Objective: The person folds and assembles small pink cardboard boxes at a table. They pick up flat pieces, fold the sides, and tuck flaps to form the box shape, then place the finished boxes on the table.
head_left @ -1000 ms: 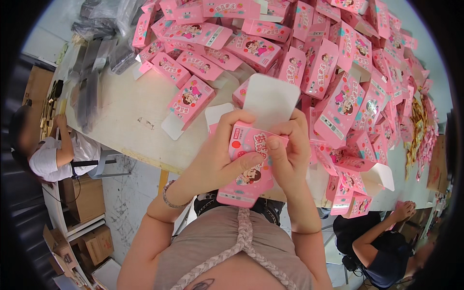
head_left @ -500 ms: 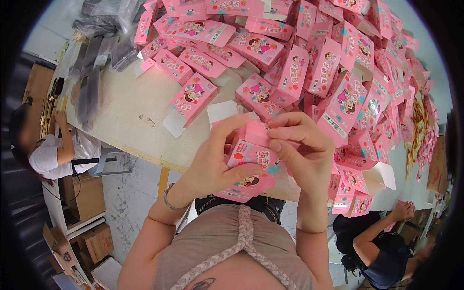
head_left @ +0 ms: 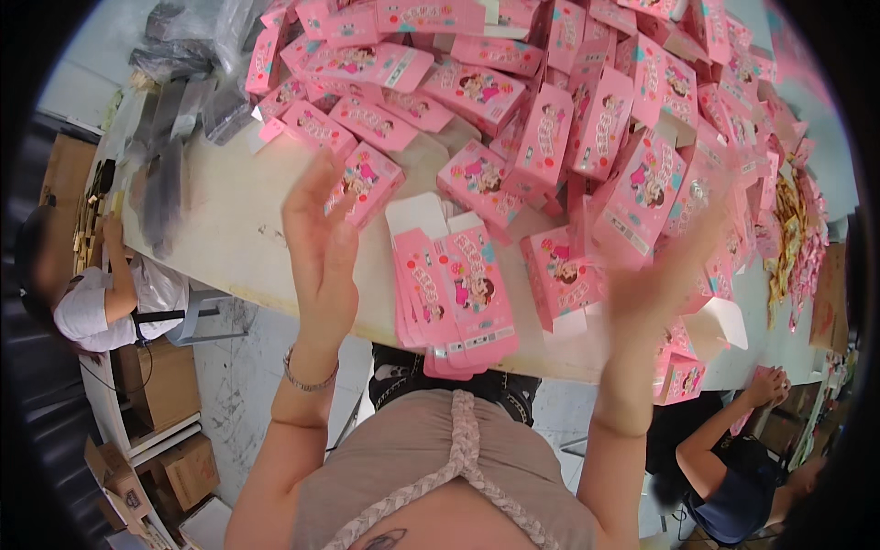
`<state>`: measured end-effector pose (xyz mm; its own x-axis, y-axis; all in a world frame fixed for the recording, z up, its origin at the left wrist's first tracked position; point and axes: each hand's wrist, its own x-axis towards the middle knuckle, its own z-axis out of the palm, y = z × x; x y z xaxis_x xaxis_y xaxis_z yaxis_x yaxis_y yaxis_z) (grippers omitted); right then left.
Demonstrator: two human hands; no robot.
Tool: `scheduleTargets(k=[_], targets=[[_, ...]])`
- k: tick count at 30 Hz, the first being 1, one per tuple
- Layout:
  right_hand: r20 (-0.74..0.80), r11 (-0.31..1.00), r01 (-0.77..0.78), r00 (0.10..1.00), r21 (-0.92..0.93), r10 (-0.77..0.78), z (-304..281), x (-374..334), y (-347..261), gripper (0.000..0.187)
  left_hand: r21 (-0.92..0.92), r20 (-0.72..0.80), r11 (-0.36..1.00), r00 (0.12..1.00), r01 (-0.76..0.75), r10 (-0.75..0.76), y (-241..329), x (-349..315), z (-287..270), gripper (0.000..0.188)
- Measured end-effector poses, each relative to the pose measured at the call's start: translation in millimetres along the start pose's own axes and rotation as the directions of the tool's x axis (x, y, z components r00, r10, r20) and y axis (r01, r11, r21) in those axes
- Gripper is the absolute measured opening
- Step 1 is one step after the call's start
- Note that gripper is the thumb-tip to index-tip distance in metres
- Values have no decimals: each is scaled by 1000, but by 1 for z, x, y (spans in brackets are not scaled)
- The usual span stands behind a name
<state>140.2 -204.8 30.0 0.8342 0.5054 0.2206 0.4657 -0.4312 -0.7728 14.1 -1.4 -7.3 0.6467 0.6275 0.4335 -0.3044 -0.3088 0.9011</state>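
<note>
In front of me, at the table's near edge, lies a stack of flat, unfolded pink cartons (head_left: pixel 477 298) with printed cartoon figures. My left hand (head_left: pixel 319 252) is raised to the left of the stack, fingers apart and holding nothing. Its fingertips overlap a folded pink box (head_left: pixel 374 179) in the view; whether they touch it I cannot tell. My right hand (head_left: pixel 665 275) is smeared by motion over the right side of the heap, so its fingers cannot be made out. Between the stack and that hand sits a formed pink box (head_left: pixel 559 275) with a white flap showing.
A large heap of pink boxes (head_left: pixel 541 137) covers the table's back and right. Grey plastic-wrapped bundles (head_left: pixel 170 165) lie at the left. People sit at the left (head_left: pixel 115 293) and lower right (head_left: pixel 724 467). Gold and pink wrappers (head_left: pixel 793 247) lie far right.
Both hands have moved apart from the middle. The box they were folding has left them; a formed box now sits right of the flat stack, which is uncovered.
</note>
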Motion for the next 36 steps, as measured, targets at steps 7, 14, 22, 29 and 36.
scheduleTargets(k=[7, 14, 22, 29, 36], targets=[[230, 930, 205, 964, -304, -137, 68, -31, 43, 70, 237, 137, 940, 950, 244, -281, -22, -42, -4, 49], [372, 923, 351, 845, 157, -385, 24, -27, 7, 62, -466, 212, 614, 754, 638, -622, -12, -28, 27, 45], [225, 939, 199, 937, 282, -267, 41, -13, 1, 90, -135, 466, 880, 813, 456, -350, -17, -7, 26, 48], [25, 860, 273, 949, 431, -314, 58, -4, 25, 61, 36, 300, 991, 944, 132, -137, 10, -30, 54, 68], [-142, 639, 168, 986, 750, -92, 69, -3, 9, 18, 76, 464, 846, 733, 527, -498, 27, -22, 35, 55]])
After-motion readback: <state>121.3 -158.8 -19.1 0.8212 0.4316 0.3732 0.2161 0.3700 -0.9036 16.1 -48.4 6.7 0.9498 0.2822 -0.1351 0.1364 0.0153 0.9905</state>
